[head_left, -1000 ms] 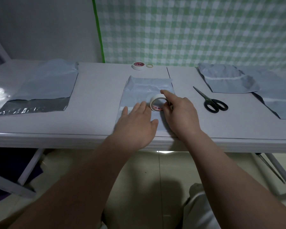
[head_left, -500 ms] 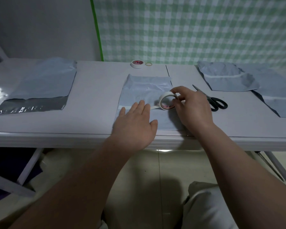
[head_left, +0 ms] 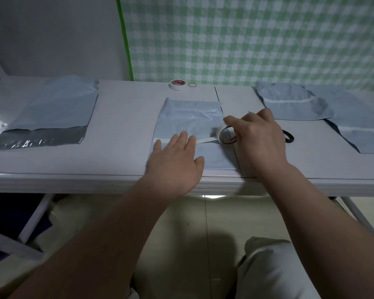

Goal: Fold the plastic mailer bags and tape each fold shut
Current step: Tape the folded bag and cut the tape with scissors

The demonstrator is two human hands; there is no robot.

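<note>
A folded grey mailer bag (head_left: 190, 119) lies at the middle of the white table (head_left: 121, 126). My left hand (head_left: 175, 162) presses flat on its near half, fingers straight, fingertips on a white tape strip (head_left: 205, 140) that runs across the fold. My right hand (head_left: 257, 139) grips a roll of white tape (head_left: 226, 137) at the bag's right edge, with the strip stretched from the roll back to my left fingers.
An unfolded mailer bag (head_left: 50, 113) lies at the left. Two folded, taped bags (head_left: 294, 104) (head_left: 363, 130) lie at the right. Black scissors (head_left: 288, 137) sit partly hidden behind my right hand. A second tape roll (head_left: 177, 84) and a rubber band (head_left: 192, 84) rest at the back.
My right hand has drawn the tape roll rightward across the bag, pulling out a longer strip. My left hand has stayed pressed on the bag.
</note>
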